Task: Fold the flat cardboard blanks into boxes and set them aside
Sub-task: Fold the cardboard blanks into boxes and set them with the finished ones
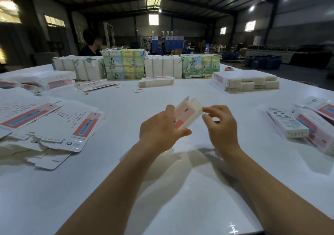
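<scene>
Both hands raised above the wide white bench (162,189), near its middle. Left hand (159,129) holds a small white-and-red printed cardboard box (188,114), partly formed, thumb under its near end and fingers curled round the left side; the box tilts up and away, with an open flap at the far end. Right hand (219,124) sits just beside the box's right edge, fingers loosely curled, fingertips at or very near the cardboard; contact cannot be confirmed, and its grip holds nothing that shows. Loose heap of flat white cardboard blanks with red-and-blue panels (47,124) lies at left on the bench. Finished long white printed boxes (289,124) lie at right. Farther off: a stack of flat white blanks (247,83), a short pile of folded blanks (156,82), yellow rubber bands (138,90), and a row of strapped paper-wrapped bundles (137,66) along the far edge. A seated person in dark clothing (90,45) is behind the bundles.
</scene>
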A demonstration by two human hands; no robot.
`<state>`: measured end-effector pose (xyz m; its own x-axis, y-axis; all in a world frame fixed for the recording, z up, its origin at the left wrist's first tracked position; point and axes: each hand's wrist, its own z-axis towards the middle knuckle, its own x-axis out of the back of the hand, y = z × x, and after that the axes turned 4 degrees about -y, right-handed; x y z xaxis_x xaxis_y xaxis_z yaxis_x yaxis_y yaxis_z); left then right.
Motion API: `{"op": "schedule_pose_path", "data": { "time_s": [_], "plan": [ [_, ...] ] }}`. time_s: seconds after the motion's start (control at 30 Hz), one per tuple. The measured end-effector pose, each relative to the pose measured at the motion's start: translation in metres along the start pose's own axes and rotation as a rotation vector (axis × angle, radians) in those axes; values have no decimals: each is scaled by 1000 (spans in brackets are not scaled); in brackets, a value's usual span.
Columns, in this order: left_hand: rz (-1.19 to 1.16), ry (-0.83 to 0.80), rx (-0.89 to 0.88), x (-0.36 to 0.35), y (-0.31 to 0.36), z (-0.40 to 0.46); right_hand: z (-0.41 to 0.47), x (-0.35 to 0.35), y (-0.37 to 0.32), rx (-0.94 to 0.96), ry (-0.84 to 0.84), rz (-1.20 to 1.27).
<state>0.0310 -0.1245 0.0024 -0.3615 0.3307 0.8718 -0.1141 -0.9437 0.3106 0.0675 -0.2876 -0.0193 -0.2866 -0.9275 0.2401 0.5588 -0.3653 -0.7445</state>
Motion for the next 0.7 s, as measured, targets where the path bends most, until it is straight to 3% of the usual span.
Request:
{"op": "schedule_pose_path", "data": {
  "time_s": [0.17,0.47,0.6,0.7],
  "plan": [
    [-49,-71,-15,-5,4,0,-6,-8,-2,44,-44,-101],
    [-55,-146,-85,-5,-2,-3,-9,-6,-11,-98,-241,122],
    [-39,-173,-112,-6,-5,-5,-10,-4,-13,-226,-270,343],
    [-74,-162,-102,-8,-2,-6,-15,-6,-14,-96,-190,133]
  ]
}}
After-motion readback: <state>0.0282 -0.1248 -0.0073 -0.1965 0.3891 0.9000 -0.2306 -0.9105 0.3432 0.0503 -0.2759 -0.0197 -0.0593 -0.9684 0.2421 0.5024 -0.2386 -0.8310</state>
